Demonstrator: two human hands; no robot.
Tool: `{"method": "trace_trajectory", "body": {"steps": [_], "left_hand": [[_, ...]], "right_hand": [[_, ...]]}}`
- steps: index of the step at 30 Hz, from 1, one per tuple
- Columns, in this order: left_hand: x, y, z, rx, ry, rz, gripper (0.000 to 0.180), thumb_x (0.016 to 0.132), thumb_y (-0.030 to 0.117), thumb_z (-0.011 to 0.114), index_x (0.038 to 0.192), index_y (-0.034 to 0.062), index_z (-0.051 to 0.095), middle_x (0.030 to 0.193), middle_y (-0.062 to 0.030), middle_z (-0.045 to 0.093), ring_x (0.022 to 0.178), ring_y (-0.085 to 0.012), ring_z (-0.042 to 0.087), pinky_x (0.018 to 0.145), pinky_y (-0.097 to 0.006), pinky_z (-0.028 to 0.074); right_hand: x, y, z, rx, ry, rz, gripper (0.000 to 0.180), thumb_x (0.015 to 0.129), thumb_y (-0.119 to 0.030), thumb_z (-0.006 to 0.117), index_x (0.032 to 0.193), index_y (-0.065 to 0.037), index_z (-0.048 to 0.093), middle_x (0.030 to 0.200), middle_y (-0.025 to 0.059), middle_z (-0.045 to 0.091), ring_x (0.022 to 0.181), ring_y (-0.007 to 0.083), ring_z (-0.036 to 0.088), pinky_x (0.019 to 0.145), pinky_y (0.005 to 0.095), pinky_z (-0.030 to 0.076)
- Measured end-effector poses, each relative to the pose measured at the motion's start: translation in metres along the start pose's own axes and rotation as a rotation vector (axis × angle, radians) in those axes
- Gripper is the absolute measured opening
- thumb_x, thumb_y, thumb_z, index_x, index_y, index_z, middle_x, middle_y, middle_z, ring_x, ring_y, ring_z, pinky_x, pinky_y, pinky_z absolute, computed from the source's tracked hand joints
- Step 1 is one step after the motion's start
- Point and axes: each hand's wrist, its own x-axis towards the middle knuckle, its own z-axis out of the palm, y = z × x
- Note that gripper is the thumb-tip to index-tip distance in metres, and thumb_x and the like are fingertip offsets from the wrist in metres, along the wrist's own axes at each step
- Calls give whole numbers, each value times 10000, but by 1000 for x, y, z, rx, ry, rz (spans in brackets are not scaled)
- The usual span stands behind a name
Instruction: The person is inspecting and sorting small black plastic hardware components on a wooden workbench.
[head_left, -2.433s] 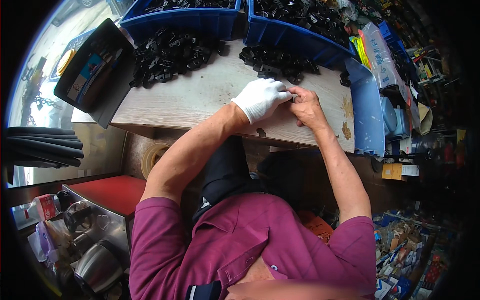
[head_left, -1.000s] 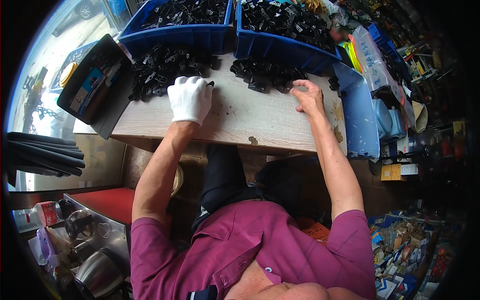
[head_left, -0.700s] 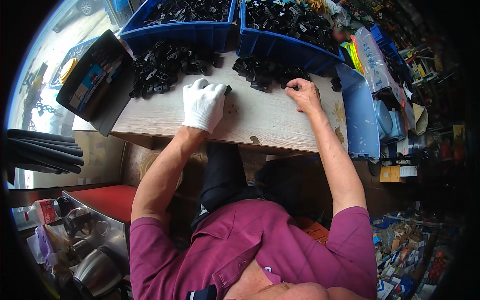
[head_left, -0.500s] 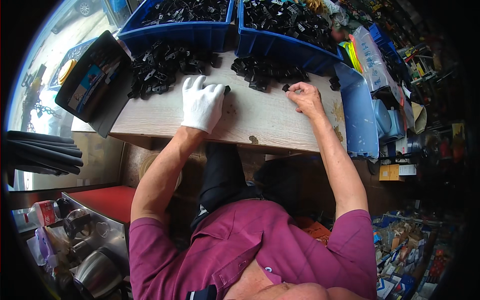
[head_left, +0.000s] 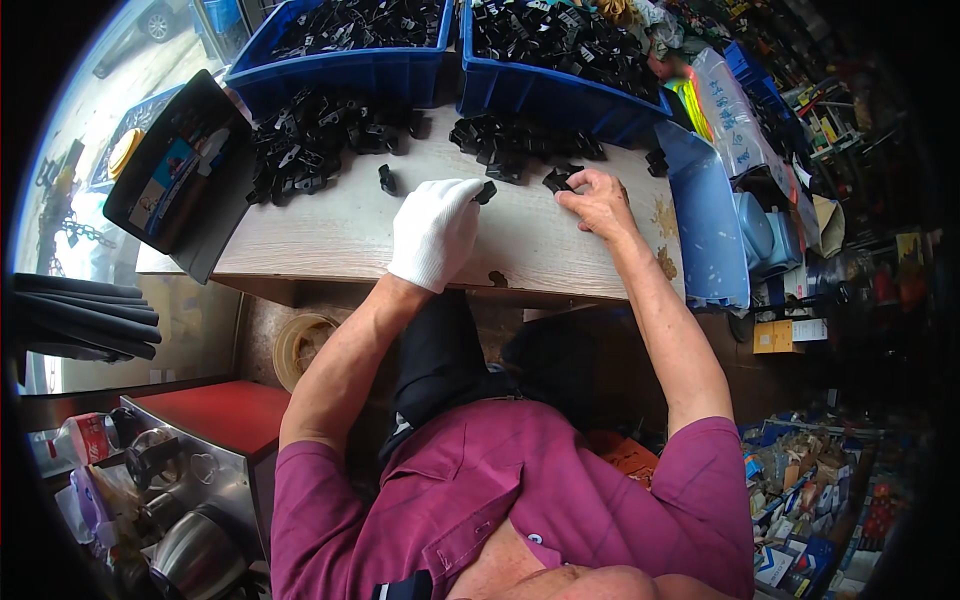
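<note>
The left hand [head_left: 437,232], in a white knit glove, is closed with its thumb and fingers around a small black part [head_left: 486,193], which pokes out at the hand's one o'clock. The bare right hand [head_left: 600,205] pinches a second black part [head_left: 562,179] between thumb and fingertips, at that hand's ten o'clock. The two hands are apart, both just over the pale wood-grain tabletop [head_left: 325,230].

A lone black piece [head_left: 388,179] rests near the left hand at its eleven o'clock. Beyond it, toward ten o'clock, spreads a heap of black parts [head_left: 310,145]. A smaller heap [head_left: 510,145] lies at the right hand's ten o'clock, and a stray dark piece [head_left: 656,162] at its two o'clock.

Farther out at eleven o'clock from each hand stand a left blue bin [head_left: 340,80] and a right blue bin [head_left: 560,100], both filled with similar parts. At the right hand's three o'clock is a light-blue tray [head_left: 708,225]; between the left hand's nine and ten, a tablet [head_left: 180,165] is propped in a dark case.
</note>
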Motion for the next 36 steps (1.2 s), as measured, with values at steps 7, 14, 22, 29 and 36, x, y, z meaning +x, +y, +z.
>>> {"method": "trace_trajectory", "body": {"steps": [7, 14, 22, 29, 36], "left_hand": [[11, 2, 32, -32, -197, 36, 300, 833, 79, 682, 1131, 98, 713, 1031, -107, 723, 960, -327, 682, 845, -416, 557], [23, 3, 53, -32, -434, 175, 280, 862, 87, 643, 1126, 123, 729, 1054, -85, 719, 979, -323, 690, 848, -405, 564], [34, -1, 57, -33, -590, 312, 296, 863, 106, 626, 1135, 147, 735, 1073, -93, 712, 973, -321, 694, 846, -405, 567], [18, 3, 50, 19, -503, 258, 331, 870, 133, 621, 1188, 80, 696, 1157, -89, 707, 1109, -291, 668, 983, -402, 518], [16, 12, 49, 43, -439, 258, 366, 805, 126, 675, 1168, 79, 684, 1151, -108, 690, 1117, -318, 646, 953, -414, 529]], "right_hand": [[-30, -17, 9, 49, -200, -68, 269, 775, -211, 787, 969, -34, 728, 549, 7, 549, 499, 95, 538, 472, 270, 429], [-29, -1, 14, 59, -164, -243, 223, 768, -160, 768, 952, -37, 746, 553, -4, 536, 496, 71, 396, 506, 292, 338], [-28, 2, 16, 6, -123, -284, 243, 759, -116, 738, 990, -47, 759, 553, 15, 538, 501, 70, 437, 518, 290, 371], [-30, -7, 10, 52, -226, -201, 232, 822, -62, 723, 1053, -40, 713, 559, -80, 433, 481, 34, 381, 450, 248, 374], [-28, -4, 11, -52, -208, -195, 217, 836, -113, 782, 1023, -41, 699, 572, -81, 423, 487, 33, 394, 449, 241, 366]]}}
